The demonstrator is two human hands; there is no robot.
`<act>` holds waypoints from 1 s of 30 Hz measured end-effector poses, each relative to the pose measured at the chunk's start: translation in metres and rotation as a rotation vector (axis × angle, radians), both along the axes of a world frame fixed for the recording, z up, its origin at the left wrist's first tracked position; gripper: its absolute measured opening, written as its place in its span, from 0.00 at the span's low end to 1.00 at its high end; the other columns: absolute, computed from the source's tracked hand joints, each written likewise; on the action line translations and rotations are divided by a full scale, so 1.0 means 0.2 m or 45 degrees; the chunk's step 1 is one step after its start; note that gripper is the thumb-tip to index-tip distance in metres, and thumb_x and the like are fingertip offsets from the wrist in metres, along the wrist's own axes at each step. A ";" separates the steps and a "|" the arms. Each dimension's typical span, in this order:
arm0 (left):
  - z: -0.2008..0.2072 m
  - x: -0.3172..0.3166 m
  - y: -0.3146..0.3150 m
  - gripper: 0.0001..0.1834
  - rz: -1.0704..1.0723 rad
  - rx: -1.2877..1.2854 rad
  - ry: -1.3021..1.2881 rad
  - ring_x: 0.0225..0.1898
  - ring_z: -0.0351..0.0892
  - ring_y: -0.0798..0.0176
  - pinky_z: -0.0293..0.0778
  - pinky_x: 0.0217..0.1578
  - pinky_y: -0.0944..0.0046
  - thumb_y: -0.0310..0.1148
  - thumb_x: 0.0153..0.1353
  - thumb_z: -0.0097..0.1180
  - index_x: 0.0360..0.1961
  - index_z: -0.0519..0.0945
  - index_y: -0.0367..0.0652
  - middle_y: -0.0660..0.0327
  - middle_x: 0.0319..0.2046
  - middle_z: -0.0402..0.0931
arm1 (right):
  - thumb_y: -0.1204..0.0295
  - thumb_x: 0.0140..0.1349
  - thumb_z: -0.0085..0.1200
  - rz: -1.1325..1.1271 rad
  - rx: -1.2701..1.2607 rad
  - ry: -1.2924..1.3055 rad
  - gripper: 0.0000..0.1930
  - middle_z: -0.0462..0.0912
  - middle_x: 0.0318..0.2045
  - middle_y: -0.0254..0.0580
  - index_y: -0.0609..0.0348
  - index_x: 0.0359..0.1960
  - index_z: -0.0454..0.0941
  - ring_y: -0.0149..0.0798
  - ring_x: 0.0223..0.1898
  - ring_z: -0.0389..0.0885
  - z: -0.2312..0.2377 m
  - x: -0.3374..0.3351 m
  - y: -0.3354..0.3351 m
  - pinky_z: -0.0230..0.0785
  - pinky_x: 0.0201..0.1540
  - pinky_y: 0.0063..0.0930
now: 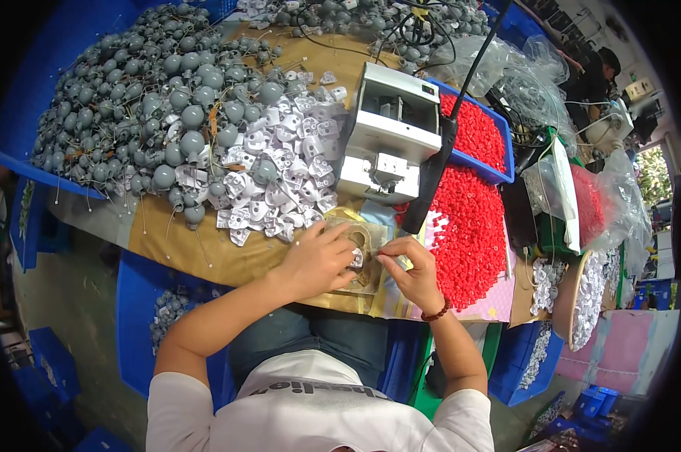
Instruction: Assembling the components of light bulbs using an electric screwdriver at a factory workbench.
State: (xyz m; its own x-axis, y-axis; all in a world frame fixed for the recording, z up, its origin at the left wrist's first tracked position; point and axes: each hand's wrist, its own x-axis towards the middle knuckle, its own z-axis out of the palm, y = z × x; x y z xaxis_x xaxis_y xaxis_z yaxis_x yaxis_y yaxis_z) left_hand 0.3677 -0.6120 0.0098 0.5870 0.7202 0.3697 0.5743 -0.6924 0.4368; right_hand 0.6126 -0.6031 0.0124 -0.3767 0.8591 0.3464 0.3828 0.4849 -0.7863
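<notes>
I hold a small white plastic part (pixel 356 258) between my two hands, right at the near edge of the brown bench (pixel 205 252). My left hand (pixel 319 260) curls over it and pinches it from the left. My right hand (pixel 410 273) pinches something tiny beside it with thumb and finger; it is too small to tell what. A bead bracelet (pixel 435 313) sits on my right wrist.

Under my hands lies a yellowish pad (pixel 364 235). Just behind it is a heap of white plastic pieces (pixel 280 177). Further left is a big pile of grey round balls with stems (pixel 144 98). A white boxy machine (pixel 391 132) stands behind my hands. To the right lie lots of little red plastic bits (pixel 468 226), some in a blue tray (pixel 506 143).
</notes>
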 end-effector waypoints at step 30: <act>0.75 -0.56 0.50 0.25 0.684 0.393 -0.106 0.51 0.79 0.49 0.79 0.49 0.54 0.27 0.58 0.66 0.57 0.75 0.46 0.54 0.50 0.75 | 0.78 0.55 0.66 -0.047 0.315 -0.353 0.24 0.79 0.53 0.49 0.58 0.55 0.77 0.54 0.53 0.78 -0.11 -0.17 -0.08 0.71 0.54 0.45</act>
